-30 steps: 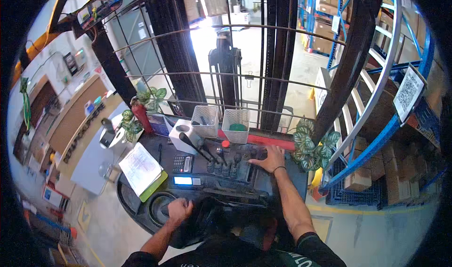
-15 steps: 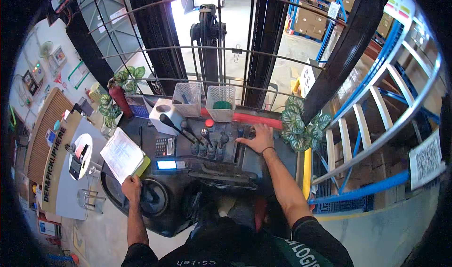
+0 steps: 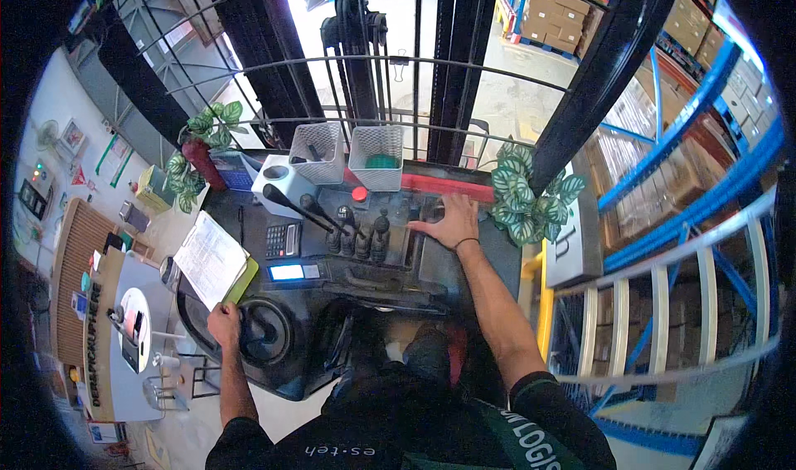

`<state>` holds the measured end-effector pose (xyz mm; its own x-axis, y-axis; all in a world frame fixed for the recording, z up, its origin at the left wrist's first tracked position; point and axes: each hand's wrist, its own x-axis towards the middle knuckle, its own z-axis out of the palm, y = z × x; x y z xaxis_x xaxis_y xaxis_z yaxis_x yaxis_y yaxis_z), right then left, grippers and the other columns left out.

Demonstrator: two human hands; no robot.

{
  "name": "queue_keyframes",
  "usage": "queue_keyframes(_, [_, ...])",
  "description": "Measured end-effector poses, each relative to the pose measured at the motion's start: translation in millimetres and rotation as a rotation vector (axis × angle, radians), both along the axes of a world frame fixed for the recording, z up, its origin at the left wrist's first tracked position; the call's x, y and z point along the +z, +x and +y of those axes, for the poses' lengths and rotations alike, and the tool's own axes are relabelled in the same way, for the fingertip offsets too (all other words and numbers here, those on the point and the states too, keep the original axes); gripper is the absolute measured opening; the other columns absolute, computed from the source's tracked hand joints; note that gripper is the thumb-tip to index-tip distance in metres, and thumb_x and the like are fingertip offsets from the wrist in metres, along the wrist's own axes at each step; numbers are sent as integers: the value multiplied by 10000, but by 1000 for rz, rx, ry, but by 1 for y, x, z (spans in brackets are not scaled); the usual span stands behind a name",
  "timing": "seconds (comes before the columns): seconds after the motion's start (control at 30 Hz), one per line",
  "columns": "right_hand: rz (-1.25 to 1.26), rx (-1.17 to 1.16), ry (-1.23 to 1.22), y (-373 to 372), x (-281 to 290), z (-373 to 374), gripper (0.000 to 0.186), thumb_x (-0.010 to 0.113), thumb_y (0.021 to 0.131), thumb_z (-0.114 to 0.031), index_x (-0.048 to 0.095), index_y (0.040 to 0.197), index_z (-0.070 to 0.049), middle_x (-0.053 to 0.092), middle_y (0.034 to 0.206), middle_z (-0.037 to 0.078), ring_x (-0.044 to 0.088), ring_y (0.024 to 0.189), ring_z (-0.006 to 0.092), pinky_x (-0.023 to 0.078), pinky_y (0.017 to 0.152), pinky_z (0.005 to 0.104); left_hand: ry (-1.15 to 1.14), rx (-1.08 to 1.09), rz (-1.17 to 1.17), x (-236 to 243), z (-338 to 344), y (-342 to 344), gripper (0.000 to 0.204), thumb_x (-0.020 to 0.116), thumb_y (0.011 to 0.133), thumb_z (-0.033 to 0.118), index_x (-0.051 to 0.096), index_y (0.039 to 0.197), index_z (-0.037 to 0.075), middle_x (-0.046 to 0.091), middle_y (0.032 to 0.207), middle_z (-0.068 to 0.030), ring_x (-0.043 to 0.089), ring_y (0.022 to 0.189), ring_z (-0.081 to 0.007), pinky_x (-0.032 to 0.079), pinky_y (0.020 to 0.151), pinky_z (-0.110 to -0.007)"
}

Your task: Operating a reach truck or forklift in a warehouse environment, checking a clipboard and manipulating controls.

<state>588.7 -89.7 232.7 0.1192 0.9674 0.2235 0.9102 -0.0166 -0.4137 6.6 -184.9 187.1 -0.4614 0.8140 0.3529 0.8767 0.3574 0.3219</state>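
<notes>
At the lower left, my left hand (image 3: 224,326) is closed on the lower corner of a stack of papers (image 3: 209,259), which has a yellow-green backing (image 3: 246,281) showing at its side. Just right of that hand is a round black steering wheel (image 3: 267,331). My right hand (image 3: 454,223) rests on the dark dashboard (image 3: 444,267) of a forklift, thumb stretched out to the left and fingers spread forward. Its fingertips are partly hidden. Several black control levers (image 3: 362,239) stand left of the right hand, apart from it.
A calculator (image 3: 283,239), lit display (image 3: 290,272), tissue box (image 3: 280,181), white baskets (image 3: 376,158) and red button (image 3: 359,194) are on the dashboard. Leafy plants (image 3: 526,196) flank it. Beyond the wire guard (image 3: 414,59) are mast rails. Right: a ladder (image 3: 661,325) and blue racking (image 3: 688,130). Left: a counter (image 3: 137,337).
The surroundings have shifted past the forklift: the ladder now sits lower at the right, and more racking shows. Both hands keep nearly the same places on the papers and dashboard.
</notes>
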Motion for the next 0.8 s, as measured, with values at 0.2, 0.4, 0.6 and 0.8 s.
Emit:
queue_keyframes(0.2, [-63, -61, 23, -1, -12, -6, 1132, 679, 586, -913, 668, 1191, 44, 636, 1245, 202, 510, 1270, 356, 332, 1090, 495, 37, -27, 1, 7, -31, -1, 394, 638, 884, 345, 663, 739, -21, 642, 655, -204, 635, 607, -391, 487, 624, -492])
queue_keyframes(0.4, [-7, -44, -58, 0, -10, -13, 1126, 679, 602, -906, 660, 1237, 23, 623, 1304, 212, 496, 1306, 364, 321, 1117, 509, 12, -34, -39, 5, -56, 0, 362, 644, 882, 329, 657, 741, -4, 648, 658, -189, 644, 611, -371, 490, 621, -478])
queue_keyframes(0.6, [37, -11, -153, -6, 3, -7, 1098, 695, 597, -895, 674, 1229, 4, 643, 1270, 196, 536, 1255, 369, 306, 1136, 521, 62, 0, -5, -8, -57, -14, 361, 651, 888, 327, 644, 736, 0, 644, 665, -202, 638, 618, -394, 492, 631, -490])
queue_keyframes(0.8, [-6, -45, -47, -11, -11, -5, 1132, 696, 579, -906, 673, 1239, 14, 645, 1264, 207, 539, 1258, 360, 309, 1138, 502, 11, 3, -20, -19, -73, -15, 439, 668, 912, 363, 600, 675, 0, 602, 616, -189, 578, 561, -384, 469, 601, -493])
